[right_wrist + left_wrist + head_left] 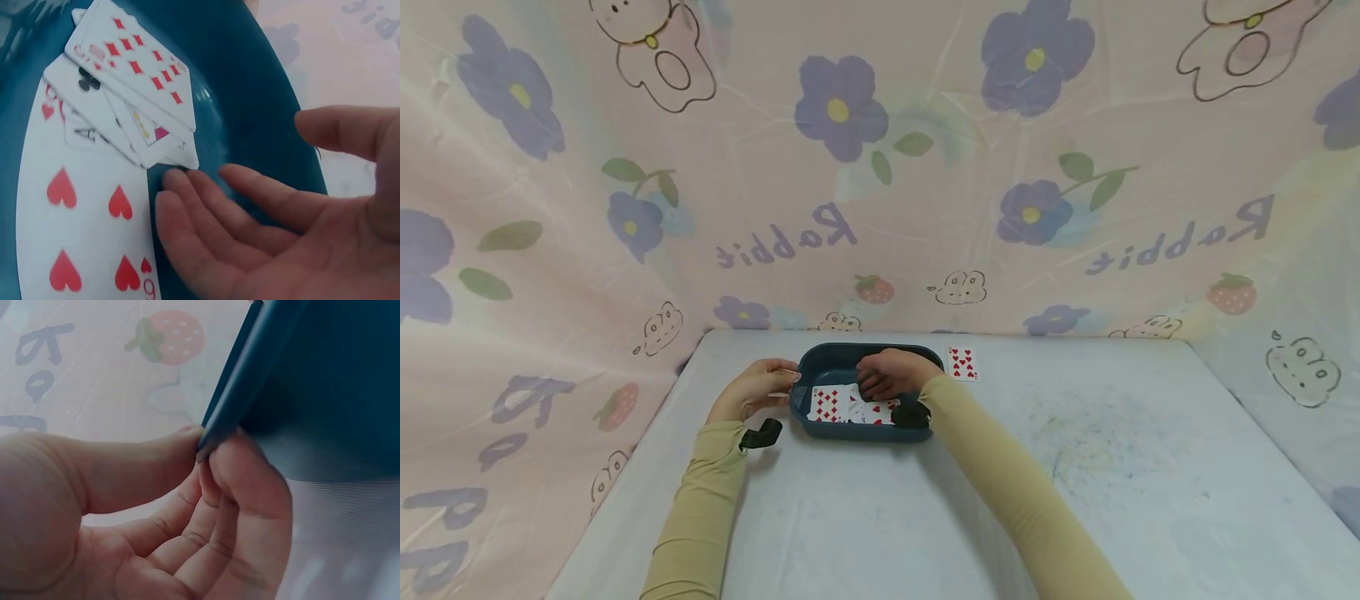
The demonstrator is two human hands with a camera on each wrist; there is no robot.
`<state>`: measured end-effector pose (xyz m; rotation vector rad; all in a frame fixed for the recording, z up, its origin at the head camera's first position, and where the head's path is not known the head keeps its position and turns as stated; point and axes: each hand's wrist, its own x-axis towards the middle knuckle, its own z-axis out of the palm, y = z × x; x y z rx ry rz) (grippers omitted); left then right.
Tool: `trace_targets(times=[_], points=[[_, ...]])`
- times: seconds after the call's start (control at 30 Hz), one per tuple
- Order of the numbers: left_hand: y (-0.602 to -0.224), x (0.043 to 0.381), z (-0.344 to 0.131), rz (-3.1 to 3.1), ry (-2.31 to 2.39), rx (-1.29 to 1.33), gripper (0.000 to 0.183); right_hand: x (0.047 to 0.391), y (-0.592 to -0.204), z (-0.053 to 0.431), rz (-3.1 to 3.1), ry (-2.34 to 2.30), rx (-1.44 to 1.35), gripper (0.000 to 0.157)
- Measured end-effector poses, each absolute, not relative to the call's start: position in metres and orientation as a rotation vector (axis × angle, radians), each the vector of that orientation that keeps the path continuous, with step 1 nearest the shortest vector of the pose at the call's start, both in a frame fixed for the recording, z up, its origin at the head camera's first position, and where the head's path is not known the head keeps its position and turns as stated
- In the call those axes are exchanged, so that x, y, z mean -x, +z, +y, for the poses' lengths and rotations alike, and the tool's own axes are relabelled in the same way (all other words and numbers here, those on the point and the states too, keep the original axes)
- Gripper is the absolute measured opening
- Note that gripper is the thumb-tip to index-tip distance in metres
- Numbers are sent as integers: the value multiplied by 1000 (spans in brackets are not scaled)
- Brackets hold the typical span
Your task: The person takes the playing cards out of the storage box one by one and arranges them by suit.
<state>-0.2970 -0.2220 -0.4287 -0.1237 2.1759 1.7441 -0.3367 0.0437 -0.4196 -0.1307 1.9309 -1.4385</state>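
My left hand [756,390] pinches the left end of a dark blue plastic basin [857,432]; in the left wrist view, thumb and fingers [250,481] close on its rim. Inside the basin lies a loose pile of playing cards. A diamond card [134,59] tops part of the pile, over a club card [89,78], and a large heart card [90,231] lies beside them. My right hand [895,373] is inside the basin above the cards. In the right wrist view its fingers [206,219] are relaxed, near the card edges, holding nothing visible.
One heart card [963,364] lies face up on the white table [1075,500], just right of the basin's far corner. A patterned curtain [880,208] rises behind the table's back edge and along both sides. Black wrist mounts [762,434] sit on the sleeves.
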Motion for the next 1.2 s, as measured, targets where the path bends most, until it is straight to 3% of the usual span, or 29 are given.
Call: trace_targets(times=[0.53,0.73,0.97,1.2], points=[[-426,296,-219,2183,1736,125,36,341,-420,34,1832,-1442,74,45],[-426,295,-219,2183,1733,125,36,337,-419,24,1930,-1291,204,34],[-428,296,-219,2177,1745,118,36,333,-418,14,1997,-1279,172,15],[-428,297,-221,2181,1742,126,34,337,-416,22,2130,-1194,214,25]])
